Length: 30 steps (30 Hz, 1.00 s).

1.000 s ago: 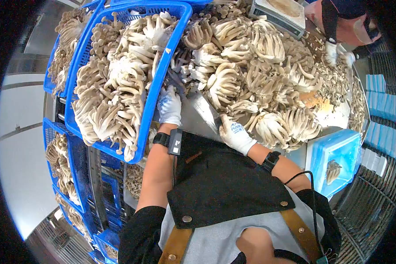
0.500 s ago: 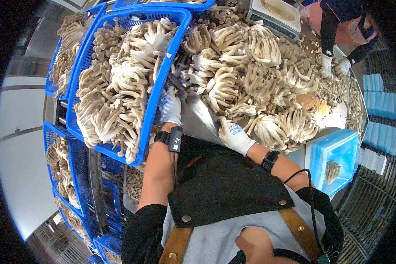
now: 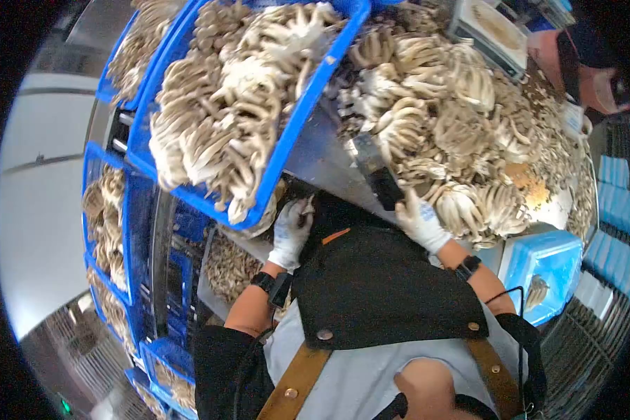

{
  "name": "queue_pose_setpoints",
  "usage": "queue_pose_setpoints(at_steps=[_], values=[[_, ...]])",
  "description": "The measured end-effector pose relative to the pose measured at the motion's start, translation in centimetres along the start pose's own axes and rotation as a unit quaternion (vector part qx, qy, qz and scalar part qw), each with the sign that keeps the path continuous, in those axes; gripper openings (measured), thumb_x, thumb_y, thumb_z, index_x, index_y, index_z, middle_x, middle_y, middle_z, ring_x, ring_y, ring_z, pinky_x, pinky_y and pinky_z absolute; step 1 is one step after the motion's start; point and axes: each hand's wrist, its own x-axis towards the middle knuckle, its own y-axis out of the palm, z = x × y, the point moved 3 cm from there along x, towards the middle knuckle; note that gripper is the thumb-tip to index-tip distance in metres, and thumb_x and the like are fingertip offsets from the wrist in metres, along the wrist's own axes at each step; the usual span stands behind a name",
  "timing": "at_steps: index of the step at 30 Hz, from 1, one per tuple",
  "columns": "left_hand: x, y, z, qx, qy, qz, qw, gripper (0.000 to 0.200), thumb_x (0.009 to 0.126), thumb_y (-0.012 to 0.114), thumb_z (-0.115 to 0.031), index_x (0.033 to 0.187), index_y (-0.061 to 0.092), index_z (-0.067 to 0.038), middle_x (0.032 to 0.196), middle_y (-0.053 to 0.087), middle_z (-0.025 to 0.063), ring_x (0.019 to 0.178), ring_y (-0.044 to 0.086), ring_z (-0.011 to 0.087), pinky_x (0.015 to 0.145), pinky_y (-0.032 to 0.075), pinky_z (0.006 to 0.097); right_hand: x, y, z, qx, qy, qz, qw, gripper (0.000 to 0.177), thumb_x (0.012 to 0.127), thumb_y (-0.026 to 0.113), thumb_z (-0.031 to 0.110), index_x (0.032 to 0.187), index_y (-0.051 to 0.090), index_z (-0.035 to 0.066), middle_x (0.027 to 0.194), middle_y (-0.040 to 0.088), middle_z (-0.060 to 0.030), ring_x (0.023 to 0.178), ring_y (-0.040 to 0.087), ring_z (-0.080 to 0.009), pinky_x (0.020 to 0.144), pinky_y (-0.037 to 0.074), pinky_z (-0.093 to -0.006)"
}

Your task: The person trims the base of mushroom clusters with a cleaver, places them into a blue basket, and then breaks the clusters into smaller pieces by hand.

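Observation:
My right hand (image 3: 420,220), in a white glove, grips a broad-bladed knife (image 3: 372,168) held over the metal table edge. Its blade points away toward the piled mushrooms and reflects bright and dark. Clusters of long-stemmed brown-capped mushrooms (image 3: 462,206) lie just beyond that hand. My gloved left hand (image 3: 292,229) is low beside the black apron (image 3: 378,287), below the blue basket's corner, its fingers curled in. A small pale bit shows at the fingertips; I cannot make out what it is. The large blue basket (image 3: 297,133) full of mushrooms stands at the left.
A tub of mushroom scraps (image 3: 231,269) sits below my left hand. More blue baskets (image 3: 136,231) are stacked at left. At right are a blue-lined box (image 3: 570,269) with a mushroom cluster and stacked blue trays (image 3: 612,182). A scale (image 3: 493,31) and another person's gloved hand (image 3: 574,119) are farther back.
My left hand has moved from the mushrooms by the basket's side down toward the scrap tub. The knife's blade has turned in my right hand. The whole view has shifted.

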Motion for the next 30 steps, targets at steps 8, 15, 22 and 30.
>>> queue_pose_setpoints(at_steps=[8, 15, 22, 30], values=[[-11.9, -3.1, 35.4, 0.200, -0.133, 0.270, 0.932, 0.042, 0.086, 0.062, -0.007, 0.128, 0.055, -0.004, 0.125, 0.060, 0.0089, 0.108, 0.058, 0.0213, 0.095, 0.046, 0.0335, -4.5, -1.2, -0.6, 0.020, 0.002, 0.034, 0.999, 0.031, 0.091, 0.052, 0.015, 0.117, 0.048, -0.002, 0.093, 0.062, -0.0266, 0.088, 0.062, -0.0426, 0.075, 0.049, -0.0455], [-1.4, -0.6, 9.6, -0.019, -0.181, 0.404, 0.896, 0.027, 0.087, 0.063, -0.022, 0.106, 0.066, -0.003, 0.098, 0.069, 0.0161, 0.091, 0.065, 0.0315, 0.081, 0.049, 0.0378, -8.9, -2.5, -2.1, -0.004, -0.034, 0.028, 0.999, 0.033, 0.090, 0.054, 0.015, 0.120, 0.051, 0.003, 0.092, 0.063, -0.0210, 0.085, 0.063, -0.0380, 0.072, 0.051, -0.0441], [12.1, 6.9, -19.9, -0.130, 0.072, 0.371, 0.916, 0.034, 0.090, 0.057, -0.017, 0.117, 0.062, 0.001, 0.105, 0.067, 0.0217, 0.097, 0.067, 0.0308, 0.085, 0.050, 0.0363, -15.9, -1.9, -6.2, 0.002, -0.005, 0.014, 1.000, 0.034, 0.089, 0.052, 0.017, 0.120, 0.050, 0.005, 0.092, 0.060, -0.0196, 0.082, 0.062, -0.0364, 0.072, 0.051, -0.0447], [14.4, 17.4, -26.7, -0.030, 0.154, 0.544, 0.824, 0.056, 0.083, 0.062, -0.029, 0.128, 0.051, 0.002, 0.113, 0.060, 0.0286, 0.105, 0.059, 0.0394, 0.089, 0.046, 0.0428, -24.2, 1.0, -11.7, 0.075, 0.034, -0.096, 0.992, 0.044, 0.086, 0.053, 0.018, 0.127, 0.050, 0.004, 0.096, 0.064, -0.0136, 0.087, 0.065, -0.0301, 0.084, 0.051, -0.0376]])
